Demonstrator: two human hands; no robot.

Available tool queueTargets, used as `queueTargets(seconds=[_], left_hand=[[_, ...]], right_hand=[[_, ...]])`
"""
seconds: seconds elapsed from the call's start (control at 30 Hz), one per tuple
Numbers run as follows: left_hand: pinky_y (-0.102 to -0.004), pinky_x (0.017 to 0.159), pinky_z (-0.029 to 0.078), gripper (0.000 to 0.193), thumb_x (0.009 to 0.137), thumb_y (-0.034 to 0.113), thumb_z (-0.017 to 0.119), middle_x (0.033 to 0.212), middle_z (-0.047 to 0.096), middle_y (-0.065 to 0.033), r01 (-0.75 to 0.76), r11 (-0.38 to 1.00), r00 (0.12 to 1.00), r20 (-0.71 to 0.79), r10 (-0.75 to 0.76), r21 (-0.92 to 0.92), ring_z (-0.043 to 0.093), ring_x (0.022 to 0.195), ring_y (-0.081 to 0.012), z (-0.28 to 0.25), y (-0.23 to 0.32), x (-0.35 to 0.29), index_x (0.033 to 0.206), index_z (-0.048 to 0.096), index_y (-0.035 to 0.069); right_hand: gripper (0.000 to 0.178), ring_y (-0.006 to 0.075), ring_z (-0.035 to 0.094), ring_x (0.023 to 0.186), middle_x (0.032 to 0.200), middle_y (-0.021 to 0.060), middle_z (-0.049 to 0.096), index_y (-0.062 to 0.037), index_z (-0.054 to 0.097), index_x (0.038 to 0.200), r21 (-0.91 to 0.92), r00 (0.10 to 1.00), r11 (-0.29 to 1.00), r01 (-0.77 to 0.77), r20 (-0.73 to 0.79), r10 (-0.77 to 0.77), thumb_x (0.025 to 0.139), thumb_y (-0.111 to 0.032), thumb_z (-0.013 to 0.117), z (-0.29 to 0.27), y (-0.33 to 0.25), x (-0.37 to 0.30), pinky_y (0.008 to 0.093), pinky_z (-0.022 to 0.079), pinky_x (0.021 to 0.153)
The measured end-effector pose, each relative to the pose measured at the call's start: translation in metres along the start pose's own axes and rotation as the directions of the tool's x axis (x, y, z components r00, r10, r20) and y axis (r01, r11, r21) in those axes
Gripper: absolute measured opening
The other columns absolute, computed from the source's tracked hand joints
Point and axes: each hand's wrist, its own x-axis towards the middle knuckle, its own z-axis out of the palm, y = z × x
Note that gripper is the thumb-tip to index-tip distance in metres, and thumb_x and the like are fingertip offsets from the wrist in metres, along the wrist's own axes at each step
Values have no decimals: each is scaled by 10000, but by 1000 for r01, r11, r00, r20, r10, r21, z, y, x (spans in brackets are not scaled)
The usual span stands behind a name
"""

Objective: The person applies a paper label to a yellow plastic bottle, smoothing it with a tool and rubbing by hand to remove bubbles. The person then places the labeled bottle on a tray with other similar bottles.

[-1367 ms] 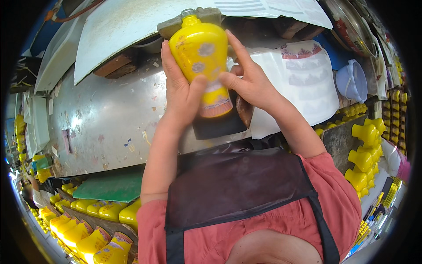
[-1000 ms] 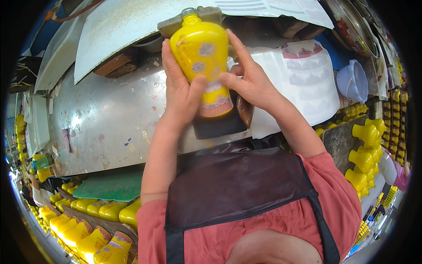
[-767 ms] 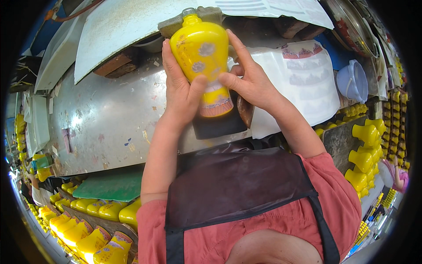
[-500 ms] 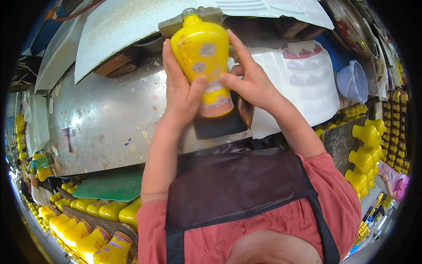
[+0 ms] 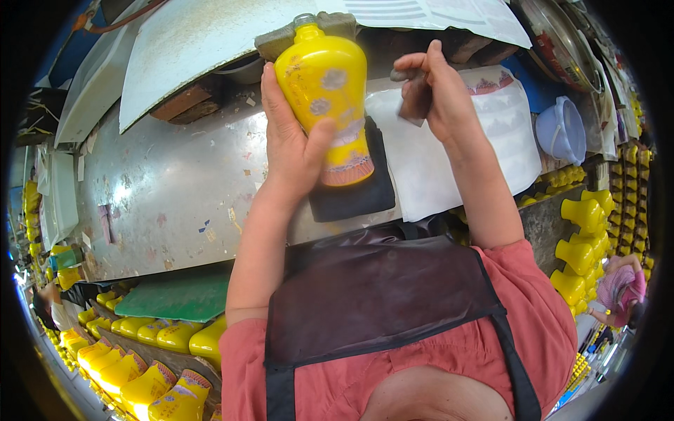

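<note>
A glossy yellow bottle (image 5: 330,63) lies tilted, its neck at the far end. Grey flower patterns mark its body, and a pink patterned band circles its base. My left hand (image 5: 291,151) grips its left side, thumb across the lower front. Its neck end rests against a grey-brown block (image 5: 277,43), and a folded black cloth (image 5: 351,203) is beneath its base. Off to the bottle's right, my raised right hand (image 5: 446,98) is closed on a dark brown flat piece (image 5: 415,98), slightly blurred; its exact kind is unclear.
White sheets with printed patterns (image 5: 484,151) cover the metal table's (image 5: 168,203) right side. Beyond them stands a pale blue bucket (image 5: 562,130). Yellow bottles (image 5: 144,379) fill the lower left, with more (image 5: 579,256) at right. A person in pink (image 5: 623,288) is at far right.
My right hand has left the bottle and moved up and right, carrying the brown piece. My left hand and the bottle have barely moved. The person at far right has shifted posture.
</note>
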Motion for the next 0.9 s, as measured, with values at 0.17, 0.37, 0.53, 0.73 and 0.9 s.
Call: queueTargets(seconds=[0.17, 0.37, 0.53, 0.73, 0.9], left_hand=[[-473, 1219, 273, 1029, 901, 379, 654, 1617, 193, -306, 1, 1000, 1000, -9, -1, -20, 283, 1491, -446, 2, -1, 0, 1624, 23, 9], [-462, 1223, 277, 978, 932, 379, 623, 1639, 166, -265, 37, 999, 999, 8, -37, -10, 286, 1498, -414, 0, 4, 1, 1638, 31, 51], [-432, 1226, 268, 997, 986, 717, 420, 1648, 263, -135, 108, 875, 994, 23, -110, -472, 316, 1499, -273, 6, 16, -1, 1658, -37, 141], [-424, 1241, 228, 970, 995, 739, 354, 1667, 232, -130, 120, 793, 993, 83, -88, -597, 292, 1514, -273, 2, 28, 1, 1660, 12, 121], [-420, 1247, 212, 882, 1044, 546, 503, 1664, 247, -156, 73, 877, 996, -16, -91, -474, 274, 1526, -285, -1, 36, 2, 1654, 62, 87]], right_hand=[[369, 87, 659, 959, 1101, 19, 664, -50, 618, 1248, -74, 878, 953, 295, 414, -240, 891, 6, 692, 7, -5, -18, 225, 552, 780], [232, 293, 712, 876, 993, 113, 717, -72, 712, 1083, -508, 430, 212, 835, 361, -827, 853, -47, 727, 16, -5, -20, 360, 574, 729], [247, 241, 713, 831, 918, 71, 699, -134, 758, 997, -173, 48, -142, 975, 782, -622, 756, -82, 778, 8, 24, -46, 346, 587, 673], [342, 222, 684, 758, 942, 90, 713, -94, 720, 1119, -423, 251, -40, 905, 607, -754, 785, -69, 786, 12, 29, -46, 355, 575, 625], [276, 224, 627, 773, 955, 60, 703, -77, 710, 1141, -463, 443, 276, 843, 304, -844, 871, -16, 701, 19, -2, -20, 319, 523, 668]])
